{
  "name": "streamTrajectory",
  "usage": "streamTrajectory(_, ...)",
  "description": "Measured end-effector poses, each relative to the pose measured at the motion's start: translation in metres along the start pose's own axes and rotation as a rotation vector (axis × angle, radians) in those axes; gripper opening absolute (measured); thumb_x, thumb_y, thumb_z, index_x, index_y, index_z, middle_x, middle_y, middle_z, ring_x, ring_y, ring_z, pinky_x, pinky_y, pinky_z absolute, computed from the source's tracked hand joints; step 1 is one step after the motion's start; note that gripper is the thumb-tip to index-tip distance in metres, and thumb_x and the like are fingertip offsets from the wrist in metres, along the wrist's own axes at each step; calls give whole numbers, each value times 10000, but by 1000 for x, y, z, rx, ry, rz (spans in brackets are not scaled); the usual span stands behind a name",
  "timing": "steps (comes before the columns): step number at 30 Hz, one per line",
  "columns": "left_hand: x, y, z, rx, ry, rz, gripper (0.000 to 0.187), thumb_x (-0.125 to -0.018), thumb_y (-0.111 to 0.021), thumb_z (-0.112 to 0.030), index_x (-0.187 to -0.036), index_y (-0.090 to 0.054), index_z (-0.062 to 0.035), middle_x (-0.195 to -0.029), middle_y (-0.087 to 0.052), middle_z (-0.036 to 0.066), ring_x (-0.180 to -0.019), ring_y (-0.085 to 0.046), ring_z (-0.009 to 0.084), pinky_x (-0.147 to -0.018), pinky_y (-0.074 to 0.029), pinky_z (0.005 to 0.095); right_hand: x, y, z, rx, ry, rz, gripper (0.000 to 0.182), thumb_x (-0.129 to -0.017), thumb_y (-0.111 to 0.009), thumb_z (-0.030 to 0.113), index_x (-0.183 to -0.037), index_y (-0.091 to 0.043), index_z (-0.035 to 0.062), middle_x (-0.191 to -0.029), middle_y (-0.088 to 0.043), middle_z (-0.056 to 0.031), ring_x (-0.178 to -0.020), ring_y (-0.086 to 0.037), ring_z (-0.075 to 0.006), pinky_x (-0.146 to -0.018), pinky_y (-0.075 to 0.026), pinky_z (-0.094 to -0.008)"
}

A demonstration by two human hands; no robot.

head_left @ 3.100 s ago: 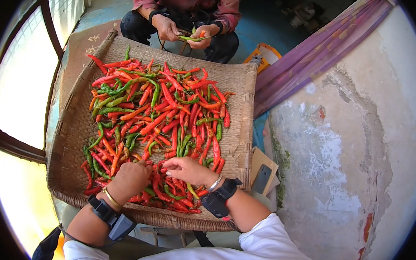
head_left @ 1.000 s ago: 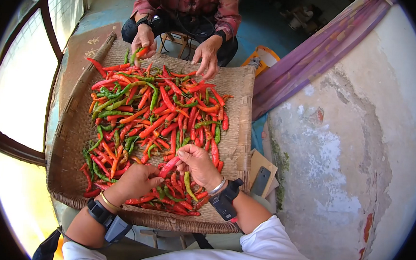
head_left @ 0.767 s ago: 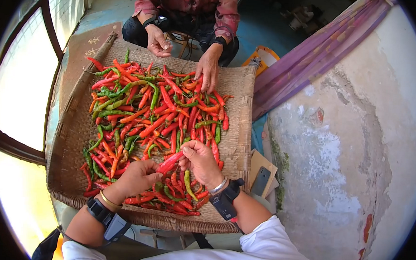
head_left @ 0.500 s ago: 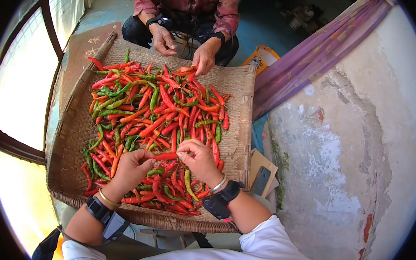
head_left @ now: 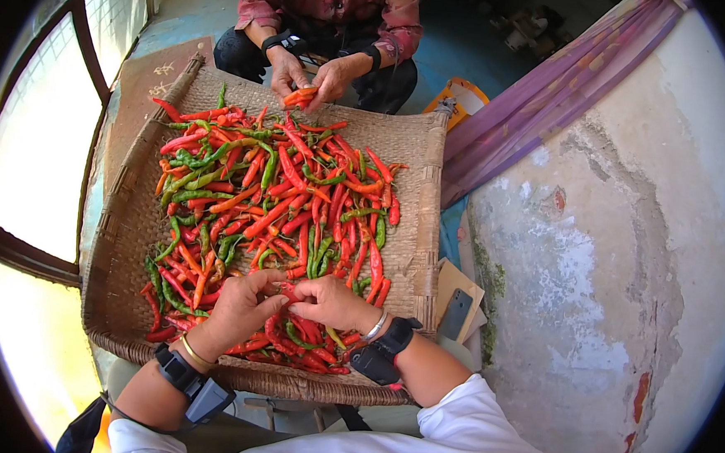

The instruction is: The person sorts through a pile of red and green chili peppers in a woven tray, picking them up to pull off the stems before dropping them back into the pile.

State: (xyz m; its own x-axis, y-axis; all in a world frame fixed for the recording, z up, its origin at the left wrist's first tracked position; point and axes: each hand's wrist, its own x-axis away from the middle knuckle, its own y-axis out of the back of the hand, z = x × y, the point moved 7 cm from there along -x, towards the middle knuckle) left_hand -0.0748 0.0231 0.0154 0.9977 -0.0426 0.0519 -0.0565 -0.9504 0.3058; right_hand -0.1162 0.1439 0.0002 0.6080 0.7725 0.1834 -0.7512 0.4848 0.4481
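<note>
A bright window stands left of the woven tray, where red, orange and green peppers lie heaped across the weave. Over the near part of the tray, the left hand, a gold bangle at its wrist, curls thumb and fingers beside a red pepper; whether they clamp it cannot be told. The red pepper, partly hidden, sits between the two hands, above the tray's near part. At the tray's far edge, a person in a reddish shirt holds an orange pepper in both hands. Nearer, the right hand, wearing a silver bangle, has its thumb and fingers pinched on the red pepper. An orange container stands by the tray's far right corner. Just right of the tray, a dark phone rests on a tan board. Farther right of the tray, a purple curtain drapes against a worn wall.
</note>
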Motion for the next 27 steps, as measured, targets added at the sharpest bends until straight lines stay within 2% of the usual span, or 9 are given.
streamTrajectory(1,0,1,1,0,0,0,196,-743,-651,-25,-928,-594,6,-646,-571,33,-574,-515,47,-510,-431,214,0,5,-4,-10,-67,11,183,-785,-607,187,-759,-569,9,-580,-523,-28,-556,-522,-98,-531,-409,-281)
streamTrajectory(3,-1,-1,7,-155,-2,71,313,-732,-653,-112,-1015,-566,-14,-688,-604,108,-575,-580,185,-548,-469,289,-1,26,-20,-279,-274,-103,182,-831,-573,179,-721,-563,34,-605,-527,32,-541,-493,-40,-481,-397,-205)
streamTrajectory(4,-1,0,12,-154,-2,69,313,-732,-653,-112,-1015,-566,-14,-688,-604,108,-575,-580,185,-548,-469,289,-1,42,-27,-472,-253,-226,165,-852,-556,187,-770,-570,44,-636,-554,25,-539,-514,-45,-480,-418,-194)
streamTrajectory(7,7,-11,14,-569,-197,154,329,-722,-642,-196,-1000,-571,-35,-698,-600,127,-645,-602,277,-589,-482,357,6,80,-29,-1144,-15,-684,263,-882,-504,190,-1062,-512,-2,-778,-595,-31,-611,-556,-73,-493,-444,-190)
streamTrajectory(11,13,-26,21,-773,-113,422,294,-719,-611,-244,-938,-550,-58,-678,-595,133,-657,-604,312,-572,-481,411,11,69,-55,-1101,-147,-666,287,-893,-482,181,-1111,-478,-6,-796,-595,-47,-629,-557,-79,-504,-450,-194)
streamTrajectory(12,14,-29,24,-806,-62,498,271,-720,-604,-237,-916,-539,-61,-668,-594,129,-639,-604,309,-561,-481,412,6,57,-52,-1050,-188,-528,273,-891,-485,177,-1101,-490,2,-795,-601,-53,-635,-565,-85,-517,-458,-203)
streamTrajectory(14,13,-30,25,-805,-85,474,247,-722,-599,-228,-889,-529,-60,-661,-593,126,-628,-604,309,-552,-481,412,1,37,-44,-916,-247,-324,246,-890,-486,170,-1077,-523,14,-791,-605,-46,-635,-562,-75,-539,-453,-196)
streamTrajectory(18,13,-31,26,-812,-96,471,239,-724,-597,-220,-874,-514,-53,-649,-591,124,-616,-605,305,-540,-482,405,-2,20,-30,-673,-232,-175,228,-890,-479,161,-1045,-554,11,-786,-598,-20,-634,-547,-52,-535,-427,-172)
streamTrajectory(27,11,-30,29,-776,-76,454,196,-698,-599,-189,-848,-554,-71,-736,-592,138,-699,-599,300,-596,-479,404,-2,9,-30,-597,-277,-120,220,-880,-492,143,-1039,-552,3,-791,-598,-21,-645,-552,-58,-549,-458,-186)
